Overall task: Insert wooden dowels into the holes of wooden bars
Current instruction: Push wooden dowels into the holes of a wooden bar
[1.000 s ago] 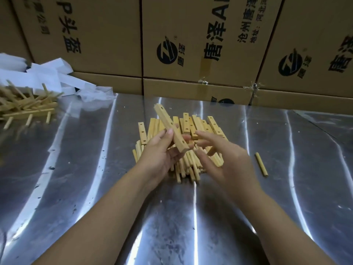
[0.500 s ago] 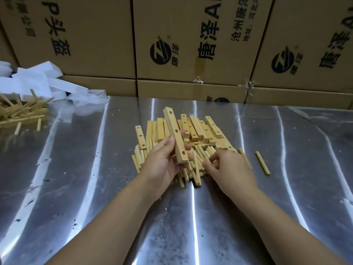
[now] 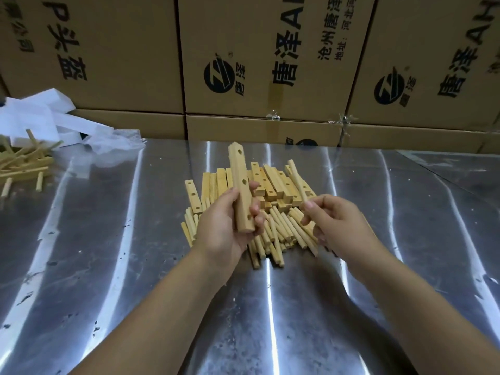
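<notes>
Hands, two of them, are raised over a heap at the centre of the frame. The left hand (image 3: 224,226) curls its fingers round the lower end of one wooden bar (image 3: 239,169), held nearly upright, with three holes showing along its face. The right hand (image 3: 338,223), just right of it and not touching it, pinches one dowel (image 3: 297,180) by its lower end between thumb and fingers. The dowel points up, leans a little to the left, and stands apart from the bar.

Below and behind both hands the pile (image 3: 276,185) lies on the metal table (image 3: 108,266), with flat bars toward the back and round dowels toward the front. They are too many and too overlapped to count. One loose bar (image 3: 193,196) lies along the pile's left edge.

At the left edge of the frame sits a second heap (image 3: 24,163) of bars with dowels sticking out, with white paper (image 3: 35,115) behind it. Three large cardboard boxes (image 3: 121,50) span the top of the frame, with flatter ones beneath.
</notes>
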